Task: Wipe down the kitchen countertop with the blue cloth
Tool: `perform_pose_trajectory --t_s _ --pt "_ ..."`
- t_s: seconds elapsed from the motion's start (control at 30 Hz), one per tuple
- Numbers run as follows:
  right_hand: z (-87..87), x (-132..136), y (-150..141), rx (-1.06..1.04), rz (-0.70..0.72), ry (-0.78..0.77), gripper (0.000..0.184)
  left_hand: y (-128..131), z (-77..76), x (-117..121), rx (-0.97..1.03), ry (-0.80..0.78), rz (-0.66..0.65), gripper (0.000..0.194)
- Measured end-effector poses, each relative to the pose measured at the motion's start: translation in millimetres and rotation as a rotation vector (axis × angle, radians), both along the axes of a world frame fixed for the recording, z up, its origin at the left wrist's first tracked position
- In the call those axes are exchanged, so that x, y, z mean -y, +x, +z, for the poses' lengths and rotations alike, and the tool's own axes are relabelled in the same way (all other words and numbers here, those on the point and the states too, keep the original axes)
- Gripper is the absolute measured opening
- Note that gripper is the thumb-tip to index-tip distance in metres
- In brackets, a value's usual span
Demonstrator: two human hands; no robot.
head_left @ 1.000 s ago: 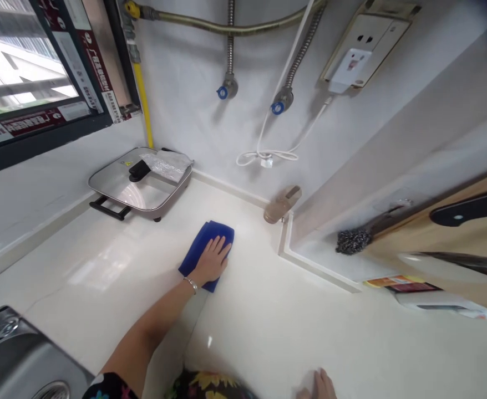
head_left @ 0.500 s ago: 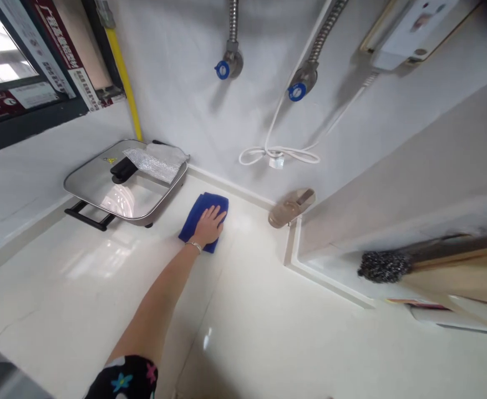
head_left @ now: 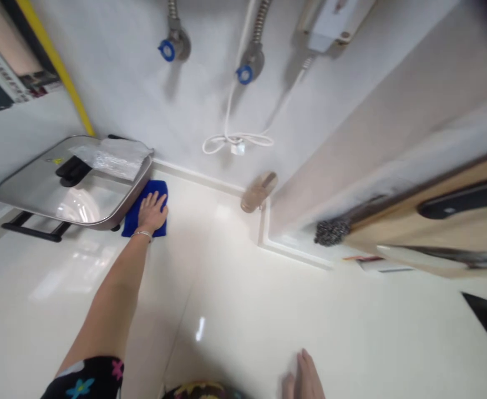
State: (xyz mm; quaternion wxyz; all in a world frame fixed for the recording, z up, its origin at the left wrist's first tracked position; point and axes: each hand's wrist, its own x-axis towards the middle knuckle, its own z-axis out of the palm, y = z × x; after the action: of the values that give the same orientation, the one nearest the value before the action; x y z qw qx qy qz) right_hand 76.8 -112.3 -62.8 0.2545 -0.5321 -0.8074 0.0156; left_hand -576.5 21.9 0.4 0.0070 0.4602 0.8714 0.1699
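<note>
My left hand lies flat with fingers spread on a folded blue cloth, pressing it against the white countertop. The cloth sits right beside an electric pan, its left edge at or partly under the pan's side. A glass lid with a black knob covers the pan, and a clear plastic packet rests on top. At the bottom edge, my right hand shows only in part; its fingers are stretched out at the countertop and hold nothing.
A beige bottle-shaped object stands at the wall corner. On the right are a steel-wool scrubber, a wooden board and a black-handled knife. A tied white cord hangs below two blue-handled valves.
My left hand has slid the blue cloth forward and then left, up to the pan's side. My right hand, nearly out of view half a second ago, shows again. The camera view has shifted.
</note>
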Motion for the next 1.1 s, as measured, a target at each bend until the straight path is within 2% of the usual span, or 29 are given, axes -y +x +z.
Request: perform_pose_trajectory --t_s 0.13,0.33,0.53,0.77,0.97,1.1 --pt "8.0 1.9 -6.3 0.019 -0.028 -0.020 0.057 7.5 2.5 27.5 -0.005 -0.038 0.039 0.062" --pt "21.2 7.9 -22.0 -0.051 -0.104 -0.050 0.052 32.1 8.3 85.8 -0.017 -0.096 0.049 0.063" --pt "18.2 4.9 -22.4 -0.088 -0.109 -0.024 0.050 63.3 11.0 142.2 -0.055 -0.106 0.013 0.063" --pt "11.1 2.8 -22.5 -0.122 -0.099 0.010 0.051 115.9 14.6 207.5 -0.078 -0.125 0.123 0.068" --pt "21.9 -0.9 -22.5 -0.100 -0.092 -0.015 0.050 168.1 0.9 245.7 -0.101 -0.117 0.076 0.071" --pt "20.0 2.7 -12.3 -0.119 -0.062 0.019 0.051 214.5 -3.7 276.1 -0.143 -0.061 0.014 0.066"
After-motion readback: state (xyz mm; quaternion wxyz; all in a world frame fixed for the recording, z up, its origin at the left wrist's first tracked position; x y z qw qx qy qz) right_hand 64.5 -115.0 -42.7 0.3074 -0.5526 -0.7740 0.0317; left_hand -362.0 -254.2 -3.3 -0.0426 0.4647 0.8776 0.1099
